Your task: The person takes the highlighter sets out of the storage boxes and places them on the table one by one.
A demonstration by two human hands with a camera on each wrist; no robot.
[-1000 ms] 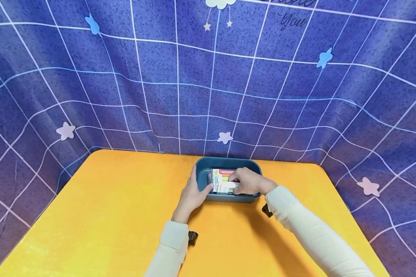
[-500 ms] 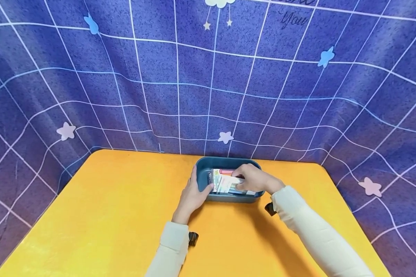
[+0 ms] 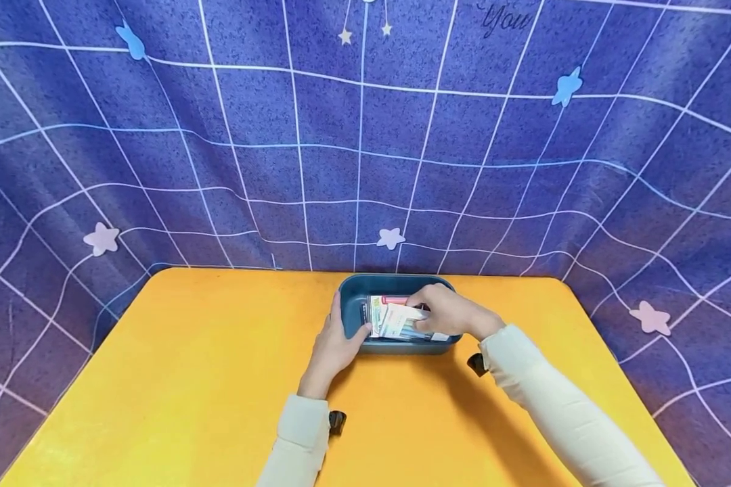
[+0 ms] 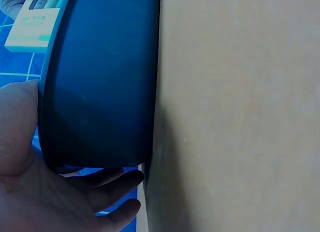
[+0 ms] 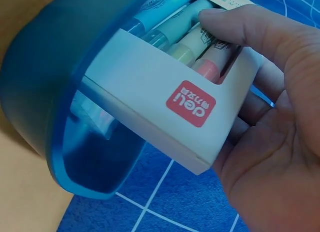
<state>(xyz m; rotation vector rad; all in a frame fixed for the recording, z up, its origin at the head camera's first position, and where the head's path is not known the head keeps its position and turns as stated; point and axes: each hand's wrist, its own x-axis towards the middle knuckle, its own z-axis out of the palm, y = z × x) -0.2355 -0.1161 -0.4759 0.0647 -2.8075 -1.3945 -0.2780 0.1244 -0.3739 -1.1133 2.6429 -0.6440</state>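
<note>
A dark blue-green rectangular bin (image 3: 352, 304) stands at the table's far edge. My left hand (image 3: 331, 346) holds its left end, thumb at the near rim and fingers round the outer end, as the left wrist view shows with the bin's wall (image 4: 105, 86). My right hand (image 3: 443, 312) grips a white deli box of highlighters (image 5: 155, 81), thumb on the pen tops and fingers behind. Blue, green, yellow and pink pens show in the box's window. The box is tilted and partly inside the bin. Beneath it lies another pack with a white label (image 3: 375, 312).
The bin stands on a yellow tabletop (image 3: 219, 352). Close behind it hangs a blue curtain (image 3: 335, 169) with a white grid and stars, which also wraps both sides. A clear plastic piece (image 5: 95, 117) shows inside the bin in the right wrist view.
My right hand has shifted slightly right, and the highlighter box has gone from lying straight to tilted. The left hand keeps its hold on the bin. The head view has shifted slightly.
</note>
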